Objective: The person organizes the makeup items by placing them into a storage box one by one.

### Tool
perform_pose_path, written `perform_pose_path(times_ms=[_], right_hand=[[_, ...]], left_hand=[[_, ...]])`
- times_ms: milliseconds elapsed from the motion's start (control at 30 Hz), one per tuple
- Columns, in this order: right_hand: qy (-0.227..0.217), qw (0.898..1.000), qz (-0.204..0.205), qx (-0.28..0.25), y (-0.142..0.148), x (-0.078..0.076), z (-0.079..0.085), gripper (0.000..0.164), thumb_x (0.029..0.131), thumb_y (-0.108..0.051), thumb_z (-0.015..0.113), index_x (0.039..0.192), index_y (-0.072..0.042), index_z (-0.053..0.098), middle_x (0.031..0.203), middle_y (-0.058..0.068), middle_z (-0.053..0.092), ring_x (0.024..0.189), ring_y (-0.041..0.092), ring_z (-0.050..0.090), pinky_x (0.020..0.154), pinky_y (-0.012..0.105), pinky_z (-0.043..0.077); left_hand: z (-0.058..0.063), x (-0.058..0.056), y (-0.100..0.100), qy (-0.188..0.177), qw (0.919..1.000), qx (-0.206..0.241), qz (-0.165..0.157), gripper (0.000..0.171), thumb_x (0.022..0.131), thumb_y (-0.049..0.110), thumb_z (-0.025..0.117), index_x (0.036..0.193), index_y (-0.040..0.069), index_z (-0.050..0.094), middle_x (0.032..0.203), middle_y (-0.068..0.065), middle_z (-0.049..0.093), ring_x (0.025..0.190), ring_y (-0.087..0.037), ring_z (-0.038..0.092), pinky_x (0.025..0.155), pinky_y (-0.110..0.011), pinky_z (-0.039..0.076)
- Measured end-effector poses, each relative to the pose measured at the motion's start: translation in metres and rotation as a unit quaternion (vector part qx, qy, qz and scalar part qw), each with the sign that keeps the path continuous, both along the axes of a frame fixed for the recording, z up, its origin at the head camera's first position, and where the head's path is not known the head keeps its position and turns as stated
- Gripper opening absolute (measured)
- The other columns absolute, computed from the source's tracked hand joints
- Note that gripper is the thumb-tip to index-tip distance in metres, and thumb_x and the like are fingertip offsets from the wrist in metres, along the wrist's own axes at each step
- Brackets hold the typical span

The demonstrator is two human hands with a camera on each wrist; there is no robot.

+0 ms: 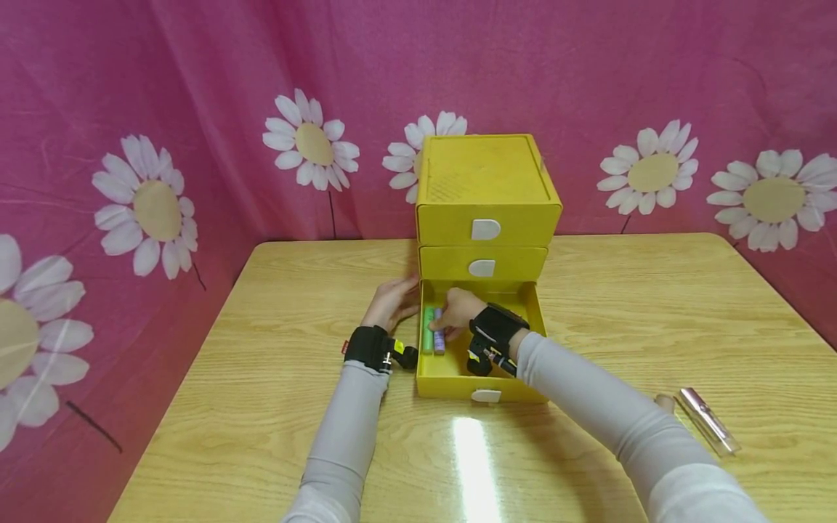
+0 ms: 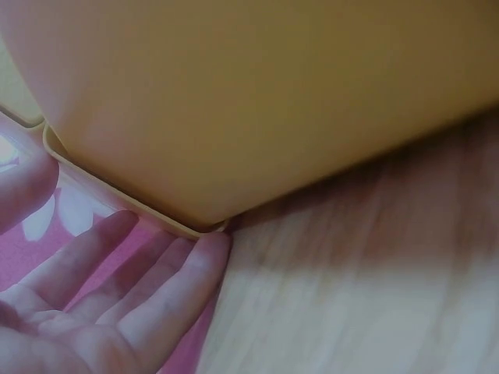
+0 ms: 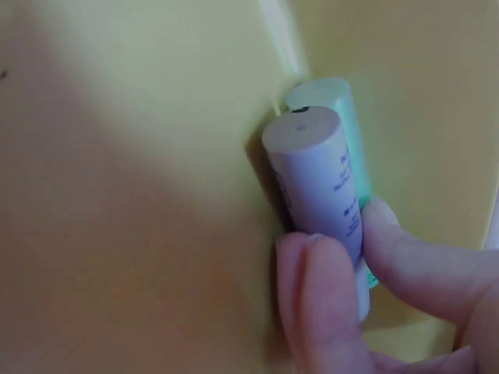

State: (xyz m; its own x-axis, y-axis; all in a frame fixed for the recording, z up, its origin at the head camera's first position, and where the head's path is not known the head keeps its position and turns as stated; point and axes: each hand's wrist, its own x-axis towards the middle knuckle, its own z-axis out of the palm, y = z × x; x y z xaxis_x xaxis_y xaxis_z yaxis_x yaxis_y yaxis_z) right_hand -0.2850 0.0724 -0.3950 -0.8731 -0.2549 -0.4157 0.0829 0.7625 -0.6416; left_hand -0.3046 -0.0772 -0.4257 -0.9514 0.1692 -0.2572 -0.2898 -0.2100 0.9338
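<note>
A purple tube [image 3: 316, 175] with dark print is pinched between the thumb and fingers of my right hand [image 1: 461, 308], inside the pulled-out bottom drawer [image 1: 484, 386] of a yellow drawer unit. Right beside it, along the drawer's left wall, lies a green tube [image 1: 428, 330] of similar shape. My left hand [image 1: 392, 301] is at the left side of the unit, its fingers [image 2: 168, 300] stretched out and touching the edge of the yellow casing. In the left wrist view the drawer's outer wall [image 2: 257, 101] fills the upper part.
The upper two drawers [image 1: 516, 225] of the unit are closed, each with a white tab. At the right of the wooden table [image 1: 314, 290] lie a shiny pink tube with a clear end [image 1: 708, 420] and another slim item [image 1: 665, 403], partly behind my right sleeve. A pink flowered curtain hangs behind.
</note>
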Motion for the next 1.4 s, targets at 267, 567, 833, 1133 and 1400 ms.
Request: perform_pose_path(times_ms=[267,567,833,1133,1400], right_hand=[[-0.014,1.000,-0.012,-0.010,0.000,0.000,0.001,0.022,0.079,-0.013,0.072,0.081,0.006,0.061,0.063,0.008,0.061,0.049,0.013,0.058,0.050,0.025,0.052],[-0.033,0.996,0.081,-0.015,0.022,0.009,0.034,0.062,0.087,-0.030,0.062,0.129,0.009,0.039,0.105,0.019,0.059,0.084,0.023,0.062,0.072,0.032,0.053],[0.090,0.976,0.191,-0.055,0.061,0.046,0.086,0.065,0.088,-0.035,0.061,0.138,-0.004,0.035,0.136,0.020,0.041,0.121,0.034,0.042,0.096,0.043,0.040],[0.194,0.967,0.165,0.021,0.116,0.091,0.111,0.067,0.088,-0.041,0.059,0.141,-0.009,0.033,0.142,0.017,0.035,0.127,0.035,0.035,0.100,0.053,0.032],[0.240,0.962,0.090,0.089,0.156,0.113,0.104,0.068,0.087,-0.034,0.062,0.137,0.003,0.034,0.136,0.028,0.038,0.123,0.043,0.036,0.097,0.057,0.032]], left_hand=[[0.001,0.001,0.000,0.000,1.0000,-0.003,0.000,0.043,0.092,0.021,0.056,0.125,-0.006,0.050,0.133,-0.014,0.046,0.119,-0.028,0.046,0.096,-0.044,0.041],[0.000,0.001,0.003,0.000,1.0000,-0.002,0.003,0.039,0.092,0.019,0.055,0.122,-0.006,0.052,0.121,-0.013,0.054,0.103,-0.021,0.053,0.095,-0.043,0.042],[-0.001,0.001,0.004,-0.001,1.0000,-0.007,0.002,0.039,0.093,0.019,0.054,0.122,-0.007,0.052,0.126,-0.016,0.052,0.108,-0.023,0.052,0.095,-0.043,0.041],[-0.002,0.000,0.003,0.003,1.0000,0.001,0.006,0.041,0.093,0.017,0.053,0.125,-0.009,0.048,0.135,-0.016,0.043,0.118,-0.028,0.045,0.097,-0.046,0.039],[0.003,0.004,0.000,0.018,0.9998,0.006,-0.005,0.043,0.091,0.019,0.057,0.124,-0.008,0.049,0.137,-0.016,0.042,0.121,-0.028,0.044,0.097,-0.046,0.039]])
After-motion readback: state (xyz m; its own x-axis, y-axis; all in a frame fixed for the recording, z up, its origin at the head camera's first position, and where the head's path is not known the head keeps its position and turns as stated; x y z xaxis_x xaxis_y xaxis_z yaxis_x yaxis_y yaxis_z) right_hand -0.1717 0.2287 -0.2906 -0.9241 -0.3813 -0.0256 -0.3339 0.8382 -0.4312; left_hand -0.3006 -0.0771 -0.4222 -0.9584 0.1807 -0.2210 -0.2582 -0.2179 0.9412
